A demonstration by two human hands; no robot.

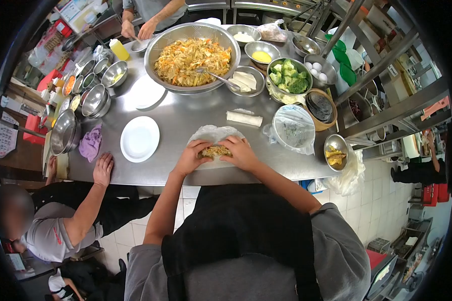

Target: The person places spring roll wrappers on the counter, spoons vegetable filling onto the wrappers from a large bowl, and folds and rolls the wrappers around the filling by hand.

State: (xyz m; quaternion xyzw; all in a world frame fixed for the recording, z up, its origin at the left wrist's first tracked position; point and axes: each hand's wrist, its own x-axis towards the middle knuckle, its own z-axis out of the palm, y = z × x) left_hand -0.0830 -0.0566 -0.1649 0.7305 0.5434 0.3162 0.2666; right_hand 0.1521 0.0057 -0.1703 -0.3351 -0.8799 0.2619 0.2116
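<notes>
Near the table's front edge lies a thin white spring roll wrapper (pixel 213 133), with a strip of shredded vegetable filling (pixel 216 152) across it. My left hand (pixel 191 157) is curled at the left end of the filling, fingertips pinching the wrapper's edge. At the right end, my right hand (pixel 242 154) is bent over in the same way, gripping the wrapper. Beyond my hands rests a rolled white spring roll (pixel 244 118). A big steel colander (pixel 153 72) at the back holds more cooked shredded vegetables (pixel 191 62), with a spoon (pixel 218 78) in it.
Two white plates (pixel 140 139) lie to the left, beside a purple cloth (pixel 90 143) and another person's hand (pixel 104 169). Rightward stand a plastic-covered container (pixel 294 128), broccoli (pixel 289 78), eggs (pixel 317 70) and several bowls. Another person's hands (pixel 140 32) work at the back.
</notes>
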